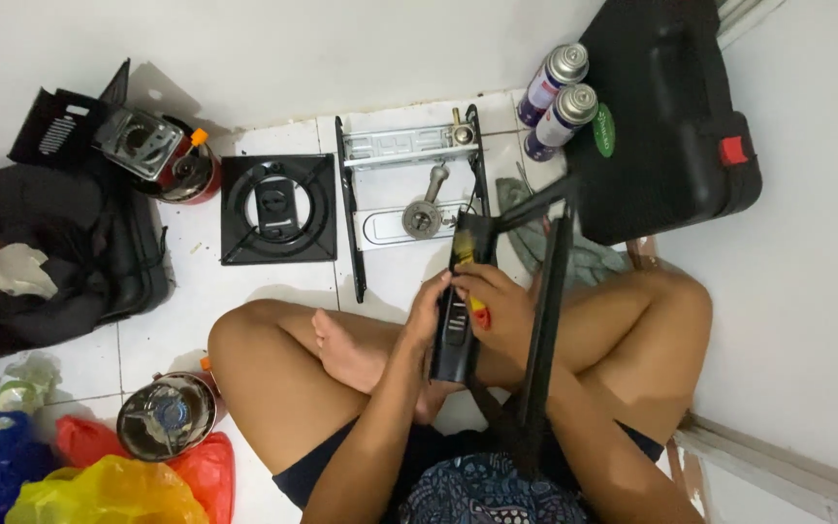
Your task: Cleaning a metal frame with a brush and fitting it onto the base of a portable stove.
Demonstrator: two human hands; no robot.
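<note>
I sit cross-legged on a white tiled floor. My left hand grips the side of a long black metal stove panel held upright over my lap. My right hand presses a tool with a red and yellow handle against the panel's face. A black metal frame bar leans across my right thigh. In front of my feet lies a dismantled portable gas stove base with its burner exposed.
A black square pan-support plate lies left of the base. Two gas canisters stand by a black carry case. Another stove part and canister sit far left, a black bag, a round burner and coloured plastic bags at lower left.
</note>
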